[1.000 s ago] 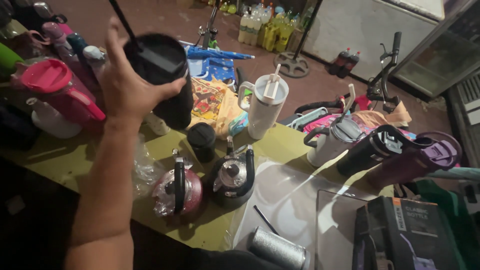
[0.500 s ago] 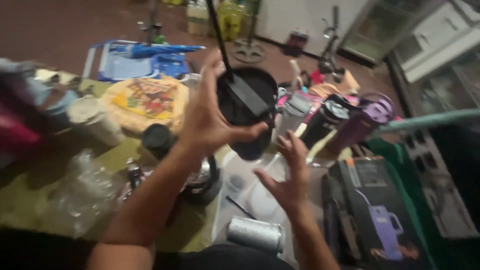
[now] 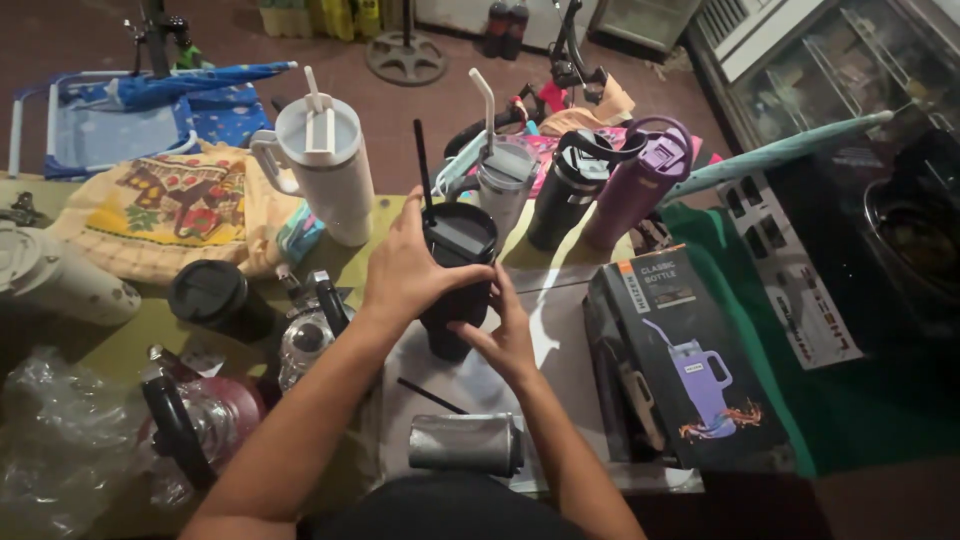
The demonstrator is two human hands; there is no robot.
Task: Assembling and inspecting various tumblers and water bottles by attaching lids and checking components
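Observation:
A black tumbler [image 3: 456, 300] with a lid and a black straw [image 3: 422, 165] stands upright on the table in front of me. My left hand [image 3: 410, 270] wraps around its upper rim from the left. My right hand [image 3: 503, 335] presses against its lower right side. A loose black straw [image 3: 430, 396] lies on the table just below the tumbler. A short silver cylinder [image 3: 466, 444] lies on its side near my body.
A white handled tumbler [image 3: 325, 170], a grey one [image 3: 500, 185], a black one [image 3: 566, 190] and a purple one [image 3: 635, 185] stand behind. A dark product box [image 3: 680, 360] lies at right. Two kettles [image 3: 200, 420] and a black lidded cup [image 3: 215, 298] sit at left.
The black tumbler came down from mid-air to stand on the table. My right hand came in and closed on its side. The view swung left.

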